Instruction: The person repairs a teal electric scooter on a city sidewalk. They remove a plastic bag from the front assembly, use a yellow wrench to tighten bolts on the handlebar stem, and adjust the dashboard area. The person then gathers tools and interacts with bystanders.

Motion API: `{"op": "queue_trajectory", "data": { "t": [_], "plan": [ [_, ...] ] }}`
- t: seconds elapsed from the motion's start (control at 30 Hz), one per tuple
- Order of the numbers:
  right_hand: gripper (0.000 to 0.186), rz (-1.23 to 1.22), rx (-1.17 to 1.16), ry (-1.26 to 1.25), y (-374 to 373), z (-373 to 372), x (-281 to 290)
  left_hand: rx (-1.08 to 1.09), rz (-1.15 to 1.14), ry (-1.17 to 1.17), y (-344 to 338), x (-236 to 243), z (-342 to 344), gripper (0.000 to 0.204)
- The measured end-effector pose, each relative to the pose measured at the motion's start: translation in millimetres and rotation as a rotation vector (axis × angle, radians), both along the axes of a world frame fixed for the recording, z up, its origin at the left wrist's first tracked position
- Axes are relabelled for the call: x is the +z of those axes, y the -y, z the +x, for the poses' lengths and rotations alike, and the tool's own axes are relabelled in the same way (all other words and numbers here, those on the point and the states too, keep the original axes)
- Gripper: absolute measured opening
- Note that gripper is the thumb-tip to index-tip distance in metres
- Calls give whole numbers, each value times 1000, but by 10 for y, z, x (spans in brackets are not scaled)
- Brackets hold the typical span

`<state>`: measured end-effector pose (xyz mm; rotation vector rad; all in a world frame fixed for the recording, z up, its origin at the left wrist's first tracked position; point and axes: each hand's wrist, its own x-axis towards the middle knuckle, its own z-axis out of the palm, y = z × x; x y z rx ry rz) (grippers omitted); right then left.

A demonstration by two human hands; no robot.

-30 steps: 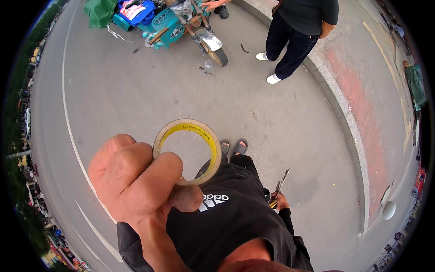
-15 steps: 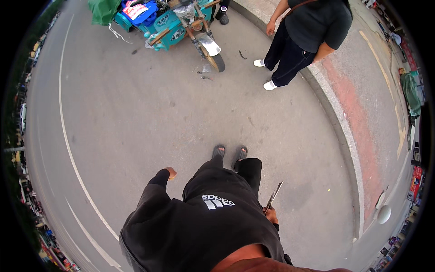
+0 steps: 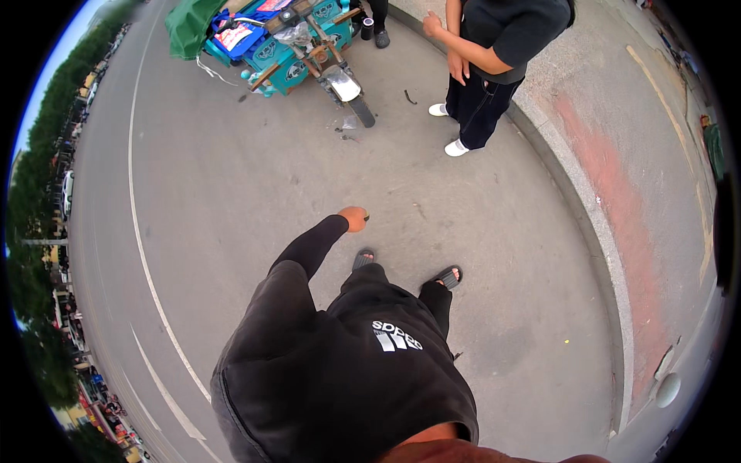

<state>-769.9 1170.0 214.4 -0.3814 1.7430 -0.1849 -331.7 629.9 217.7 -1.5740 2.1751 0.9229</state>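
Since the earlier frame, our left hand [image 3: 354,218] swung forward, fist closed.

We walked the asphalt road [image 3: 231,193] toward the teal cart [image 3: 297,46]; whether it gripped anything, we couldn't tell; our right hand stayed hidden.

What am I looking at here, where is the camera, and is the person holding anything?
The camera sits on a person's head and looks down through a wide fisheye lens, so straight lines bend. The dark shape below is their black sweatshirt. Their left hand swings out in front, closed; whether its grip holds anything is too small to tell. The right hand is out of view. They stand in sandals on a grey road. Ahead are a teal cart and another person by the curb.
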Motion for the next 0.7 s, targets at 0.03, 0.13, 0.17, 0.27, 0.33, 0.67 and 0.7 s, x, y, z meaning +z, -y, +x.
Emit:
{"op": "queue_trajectory", "data": {
  "t": [0.03,0.13,0.17,0.27,0.33,0.67,0.7],
  "plan": [
    [15,14,-100,20,91,-154,67,-14,-55,-45,228,211,-526,24],
    [16,84,-474,80,351,-587,289,-151,-112,-233,440,928,-1914,27],
    [17,106,-572,109,590,-781,370,-175,-104,-289,437,1014,-2139,29],
    [26,30,-305,-113,1042,-1563,364,-132,96,-318,355,818,-2506,22],
    [29,-55,-329,-231,1169,-1848,483,-341,97,-204,368,658,-2666,20],
    [38,38,-450,-236,1311,-2690,-277,-697,447,216,517,-382,-3077,21],
    [36,111,-395,-229,1539,-2738,-89,-384,565,224,577,-173,-3218,21]
  ]
}}
